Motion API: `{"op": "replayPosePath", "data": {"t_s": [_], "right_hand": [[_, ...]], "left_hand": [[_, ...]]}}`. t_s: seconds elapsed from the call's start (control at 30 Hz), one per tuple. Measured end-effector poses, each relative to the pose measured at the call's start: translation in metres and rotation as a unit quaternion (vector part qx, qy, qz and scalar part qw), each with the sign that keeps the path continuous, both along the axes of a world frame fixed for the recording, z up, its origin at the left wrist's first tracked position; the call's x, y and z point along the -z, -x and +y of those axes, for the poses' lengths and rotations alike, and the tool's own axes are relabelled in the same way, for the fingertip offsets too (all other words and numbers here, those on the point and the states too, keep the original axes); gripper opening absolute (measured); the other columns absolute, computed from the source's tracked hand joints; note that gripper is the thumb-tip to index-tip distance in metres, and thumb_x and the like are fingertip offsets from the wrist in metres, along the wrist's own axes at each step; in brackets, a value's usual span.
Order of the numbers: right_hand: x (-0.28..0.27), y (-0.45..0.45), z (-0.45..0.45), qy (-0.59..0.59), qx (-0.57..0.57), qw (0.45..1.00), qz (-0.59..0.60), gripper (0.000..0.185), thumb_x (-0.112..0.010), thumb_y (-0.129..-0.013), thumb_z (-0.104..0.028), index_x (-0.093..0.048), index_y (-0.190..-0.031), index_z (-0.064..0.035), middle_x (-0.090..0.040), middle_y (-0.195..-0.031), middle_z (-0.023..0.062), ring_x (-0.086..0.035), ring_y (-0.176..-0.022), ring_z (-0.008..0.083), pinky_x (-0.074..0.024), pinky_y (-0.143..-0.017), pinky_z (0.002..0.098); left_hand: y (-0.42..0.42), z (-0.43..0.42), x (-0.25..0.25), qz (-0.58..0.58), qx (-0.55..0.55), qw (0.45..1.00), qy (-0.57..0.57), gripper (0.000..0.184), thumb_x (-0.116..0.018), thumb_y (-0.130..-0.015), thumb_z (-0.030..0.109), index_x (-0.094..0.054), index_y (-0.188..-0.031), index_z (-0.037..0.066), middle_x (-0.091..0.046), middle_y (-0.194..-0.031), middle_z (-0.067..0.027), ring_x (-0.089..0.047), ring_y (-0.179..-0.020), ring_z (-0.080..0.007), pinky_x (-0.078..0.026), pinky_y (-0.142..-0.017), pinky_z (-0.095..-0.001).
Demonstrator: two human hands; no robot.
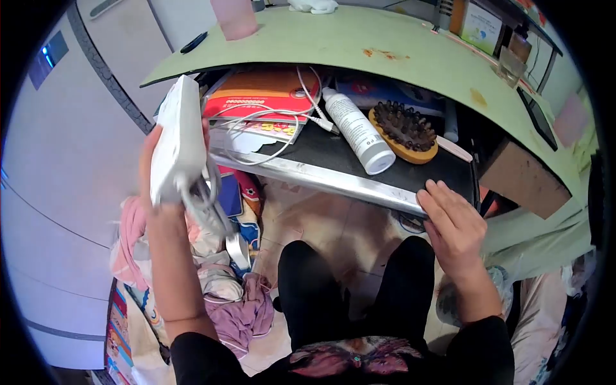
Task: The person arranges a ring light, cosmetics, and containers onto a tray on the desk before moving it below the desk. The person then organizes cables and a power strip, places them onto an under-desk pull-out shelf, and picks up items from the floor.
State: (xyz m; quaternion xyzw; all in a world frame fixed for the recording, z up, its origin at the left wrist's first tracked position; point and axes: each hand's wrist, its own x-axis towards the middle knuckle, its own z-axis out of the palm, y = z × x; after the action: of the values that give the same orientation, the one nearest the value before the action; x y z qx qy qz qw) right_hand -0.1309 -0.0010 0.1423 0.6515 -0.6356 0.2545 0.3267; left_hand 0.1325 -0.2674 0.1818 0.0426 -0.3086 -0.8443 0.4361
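Observation:
My left hand (151,154) is closed round a white power strip (179,135), a long block held upright left of the open drawer. Its bundled cord (208,202) hangs down to a white plug (237,250); no sockets face me. At the drawer's right front corner, my right hand (452,221) grips the metal drawer front (321,176), fingers on top. Inside the drawer lie a white bottle (359,131), a wooden hairbrush (404,131) with dark bristles, a loose white cable (273,115) and red-and-orange papers (256,93).
Above the drawer is a green desktop (321,38), bearing a pink cup (234,18) and a phone (537,117) at the right edge. Clothes (244,317) are heaped on the floor at lower left. A cardboard piece (526,183) sits right of the drawer.

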Motion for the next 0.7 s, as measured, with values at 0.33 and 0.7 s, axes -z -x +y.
{"op": "replayPosePath", "data": {"t_s": [0.33, 0.7], "right_hand": [[0.002, -0.003, 0.007, 0.034, -0.019, 0.999, 0.004, 0.024, -0.06, -0.064, -0.004, -0.063, -0.088, -0.0029, -0.062, -0.088, 0.0137, -0.062, -0.081, 0.0253, -0.0502, -0.07, 0.032], [0.006, -0.001, 0.012, 0.053, -0.025, 0.998, 0.005, 0.023, -0.057, -0.065, -0.007, -0.063, -0.087, -0.0037, -0.062, -0.089, 0.0124, -0.062, -0.082, 0.0242, -0.0501, -0.071, 0.032]], "left_hand": [[0.041, -0.055, -0.013, -0.026, -0.203, 0.976, -0.067, 0.038, -0.045, -0.081, 0.018, -0.042, -0.113, -0.003, -0.051, -0.11, -0.0176, -0.052, -0.097, -0.033, -0.043, -0.085, -0.0481], [0.046, -0.064, -0.017, 0.213, -0.186, 0.956, -0.081, 0.041, -0.036, -0.079, 0.023, -0.049, -0.107, -0.003, -0.053, -0.104, -0.019, -0.052, -0.097, -0.0347, -0.041, -0.086, -0.0518]]}}
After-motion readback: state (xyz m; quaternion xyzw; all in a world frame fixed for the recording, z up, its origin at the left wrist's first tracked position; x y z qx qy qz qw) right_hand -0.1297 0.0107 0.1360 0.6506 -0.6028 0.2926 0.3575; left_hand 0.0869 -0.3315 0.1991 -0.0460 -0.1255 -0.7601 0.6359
